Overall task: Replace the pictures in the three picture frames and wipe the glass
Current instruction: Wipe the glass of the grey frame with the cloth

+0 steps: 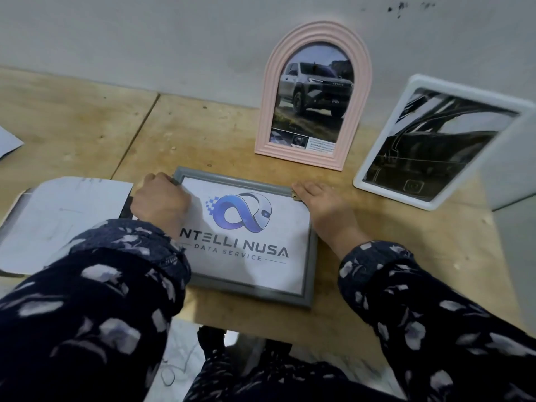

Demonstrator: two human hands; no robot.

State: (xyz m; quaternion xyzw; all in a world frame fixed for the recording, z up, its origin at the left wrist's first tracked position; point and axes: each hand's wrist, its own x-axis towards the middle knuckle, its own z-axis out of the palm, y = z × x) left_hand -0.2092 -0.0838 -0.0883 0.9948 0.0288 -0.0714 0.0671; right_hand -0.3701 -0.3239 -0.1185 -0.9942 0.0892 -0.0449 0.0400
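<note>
Near the front edge of the wooden tabletop (406, 256) the grey rectangular logo-print frame (309, 285) lies flat, left hand (161, 203) curled at its far-left corner, right hand (324, 207) pressing straight-fingered on its right rim; best kept steady while wiping.

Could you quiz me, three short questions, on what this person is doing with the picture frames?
1. True or false: the pink arched frame lies flat on the table.
2. Which frame does the left hand grip at a corner? A grey frame B white frame
3. Fill in: the right hand rests at the grey frame's ___ edge.

Key: 1 false, it stands against the wall; 2 A; 3 right.
</note>
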